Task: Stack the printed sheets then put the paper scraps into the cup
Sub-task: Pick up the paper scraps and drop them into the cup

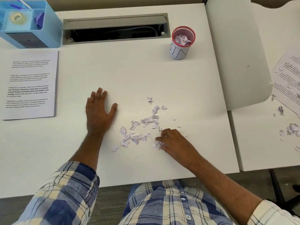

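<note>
White paper sheets [30, 85] sit stacked, far past the flat, empty left hand [99, 111]. The cup [181, 44] stands far beyond the right hand [172, 140], whose fingers pinch light, floppy scraps [141, 125]. Best to bunch many together.

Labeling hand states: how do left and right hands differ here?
Left hand lies flat on the desk, fingers straight, holding nothing; right hand is curled, pinching scraps. Left sits beside the scraps; right is at their near right edge. Both rest on the desk.
</note>
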Motion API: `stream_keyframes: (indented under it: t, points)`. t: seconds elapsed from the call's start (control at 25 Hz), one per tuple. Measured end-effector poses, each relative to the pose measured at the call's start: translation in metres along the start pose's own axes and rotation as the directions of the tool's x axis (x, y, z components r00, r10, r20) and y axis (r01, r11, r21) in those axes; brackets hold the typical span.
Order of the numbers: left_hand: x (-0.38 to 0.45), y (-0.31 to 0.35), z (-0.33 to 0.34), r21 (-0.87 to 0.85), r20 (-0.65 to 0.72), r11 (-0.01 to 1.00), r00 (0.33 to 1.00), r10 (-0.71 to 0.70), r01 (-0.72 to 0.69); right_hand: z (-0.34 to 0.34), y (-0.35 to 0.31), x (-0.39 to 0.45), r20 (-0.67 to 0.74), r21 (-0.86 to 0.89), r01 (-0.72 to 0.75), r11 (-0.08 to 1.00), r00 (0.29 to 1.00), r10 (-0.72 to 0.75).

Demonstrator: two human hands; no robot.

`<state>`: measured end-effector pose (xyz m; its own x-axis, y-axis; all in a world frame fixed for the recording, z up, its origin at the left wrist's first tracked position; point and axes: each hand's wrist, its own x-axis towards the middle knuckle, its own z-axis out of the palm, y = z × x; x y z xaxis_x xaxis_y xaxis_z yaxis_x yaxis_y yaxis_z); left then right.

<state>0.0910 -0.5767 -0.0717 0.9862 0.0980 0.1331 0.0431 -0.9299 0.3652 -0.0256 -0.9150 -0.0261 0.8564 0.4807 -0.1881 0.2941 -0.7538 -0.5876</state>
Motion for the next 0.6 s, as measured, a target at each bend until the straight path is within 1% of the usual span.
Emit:
stream_keyframes:
  t: [0.08,0.2,0.28,0.36,0.44,0.52,0.6]
  points:
    - [0.0,-0.001,0.0,0.005,0.005,1.0,1.0,-0.001,0.001,0.006,0.005,-0.001,-0.02,-0.03,0.056,0.998,0.998,-0.057]
    - [0.001,-0.001,0.0,0.014,0.007,1.0,1.0,0.004,-0.004,0.004,0.014,0.001,-0.048,-0.065,0.096,0.993,0.994,-0.099]
    - [0.001,-0.001,0.0,0.013,0.011,1.0,1.0,0.006,-0.006,-0.004,0.019,0.003,-0.067,0.023,0.084,0.996,0.994,-0.082]
    - [0.001,-0.001,0.0,0.015,0.016,1.0,1.0,0.002,-0.002,-0.016,0.02,0.007,-0.061,0.179,-0.004,0.984,0.998,0.015]
    - [0.001,-0.001,0.0,0.015,0.018,1.0,1.0,0.001,-0.002,-0.031,0.02,0.011,-0.048,0.298,-0.148,0.943,0.984,0.17]
    - [0.001,0.0,-0.001,0.009,0.021,1.0,1.0,-0.001,0.001,-0.048,0.019,0.016,-0.063,0.428,-0.254,0.867,0.949,0.309]
    - [0.001,0.0,-0.001,0.007,0.022,1.0,1.0,0.0,0.0,-0.066,0.021,0.025,-0.097,0.554,-0.285,0.782,0.911,0.401]
